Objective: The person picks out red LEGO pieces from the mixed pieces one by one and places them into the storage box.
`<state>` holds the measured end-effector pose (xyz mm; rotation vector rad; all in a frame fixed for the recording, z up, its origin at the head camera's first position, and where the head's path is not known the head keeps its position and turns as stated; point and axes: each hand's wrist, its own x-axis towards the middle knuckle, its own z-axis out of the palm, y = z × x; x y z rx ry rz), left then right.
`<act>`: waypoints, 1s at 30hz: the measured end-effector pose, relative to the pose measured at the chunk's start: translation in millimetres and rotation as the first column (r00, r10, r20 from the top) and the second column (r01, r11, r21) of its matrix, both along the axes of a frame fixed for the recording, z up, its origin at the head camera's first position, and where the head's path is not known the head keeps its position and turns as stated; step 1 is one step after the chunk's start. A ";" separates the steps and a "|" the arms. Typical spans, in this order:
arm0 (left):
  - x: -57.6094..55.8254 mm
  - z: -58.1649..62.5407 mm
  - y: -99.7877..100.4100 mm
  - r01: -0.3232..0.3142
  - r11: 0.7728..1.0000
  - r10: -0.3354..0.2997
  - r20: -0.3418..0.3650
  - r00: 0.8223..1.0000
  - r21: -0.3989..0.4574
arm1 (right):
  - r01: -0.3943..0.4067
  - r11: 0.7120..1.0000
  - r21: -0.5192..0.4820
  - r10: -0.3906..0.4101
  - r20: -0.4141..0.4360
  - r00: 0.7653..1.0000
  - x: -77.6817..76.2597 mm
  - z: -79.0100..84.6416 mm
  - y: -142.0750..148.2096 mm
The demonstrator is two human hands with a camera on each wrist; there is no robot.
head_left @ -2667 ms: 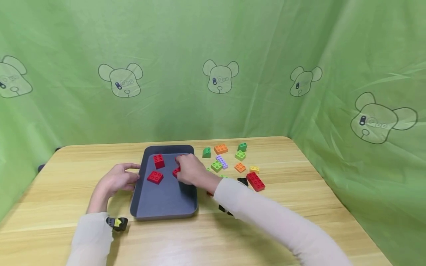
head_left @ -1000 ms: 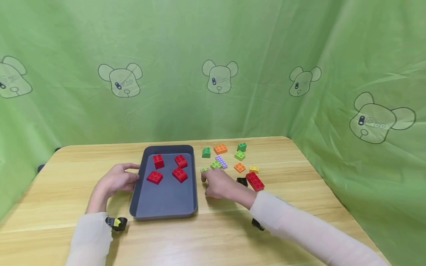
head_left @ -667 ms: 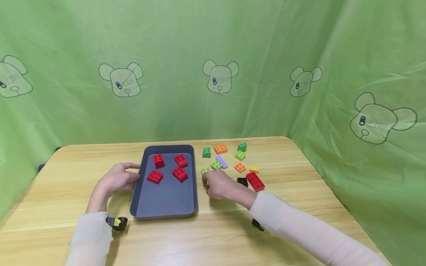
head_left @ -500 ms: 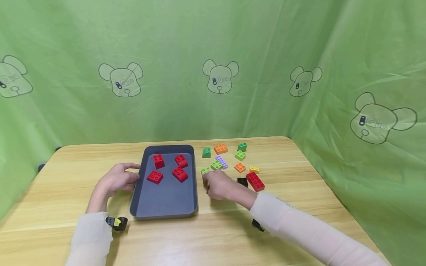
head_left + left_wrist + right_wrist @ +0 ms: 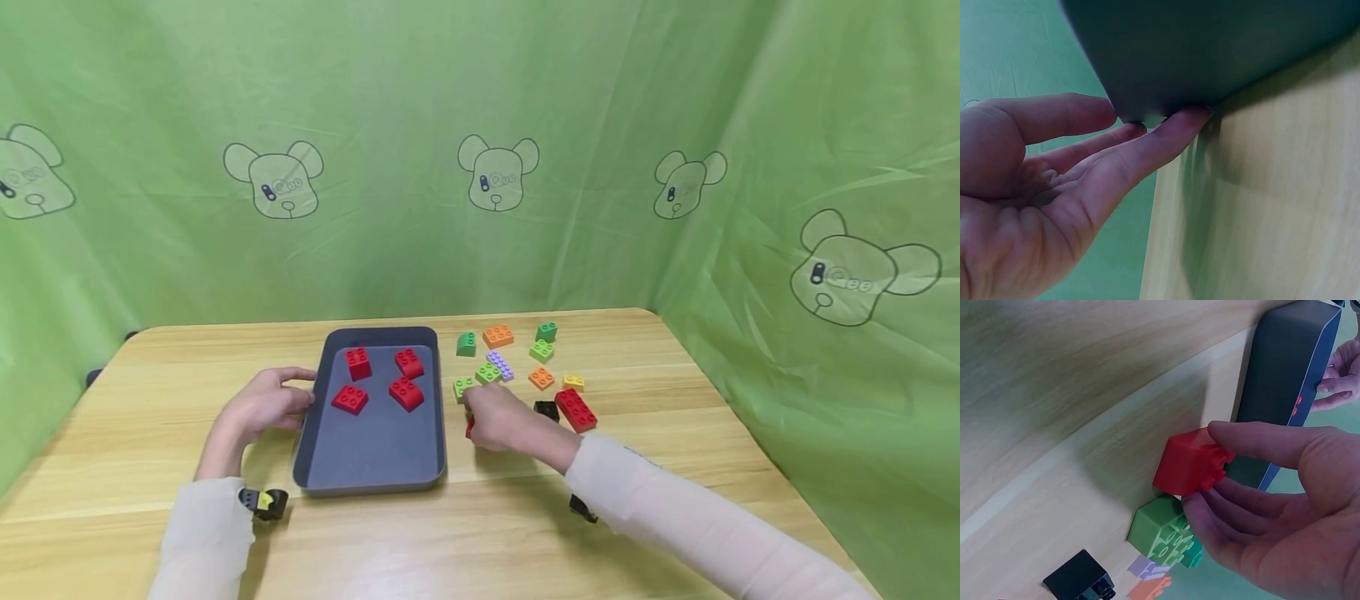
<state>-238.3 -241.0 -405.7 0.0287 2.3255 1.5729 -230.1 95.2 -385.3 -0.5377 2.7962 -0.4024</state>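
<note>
Tray point(image 5: 367, 454): four red bricks point(image 5: 407, 395). Right hand point(image 5: 498, 416) pinches one brick point(image 5: 1184, 465); left hand point(image 5: 264, 404), fingers straight, touches tray.

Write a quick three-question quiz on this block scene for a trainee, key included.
1. Count: How many red blocks lie in the tray?
2. True or false: The left hand touches the tray.
3. Multiple choice: What colour is the block that the right hand holds?
A. Green
B. Red
C. Yellow

Key:
1. Four.
2. True.
3. B.
</note>
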 end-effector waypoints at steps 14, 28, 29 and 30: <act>0.5 1.3 -0.2 -0.003 1.000 0.003 0.006 1.000 -0.005 | 0.000 1.000 0.012 0.000 -0.007 1.000 -1.3 -0.1 -0.3; 0.6 1.5 -0.3 0.001 1.000 -0.001 0.001 1.000 -0.005 | -0.020 0.999 -0.046 0.019 -0.038 0.999 -5.1 8.9 -1.7; 0.7 1.6 -0.2 0.001 1.000 -0.001 0.002 1.000 -0.005 | -0.021 0.999 -0.048 0.019 -0.038 0.999 -5.3 10.0 -2.0; 0.6 1.8 -0.4 0.001 1.000 -0.001 0.003 1.000 -0.006 | -0.022 0.998 -0.052 0.020 -0.039 0.999 -5.5 11.0 -2.2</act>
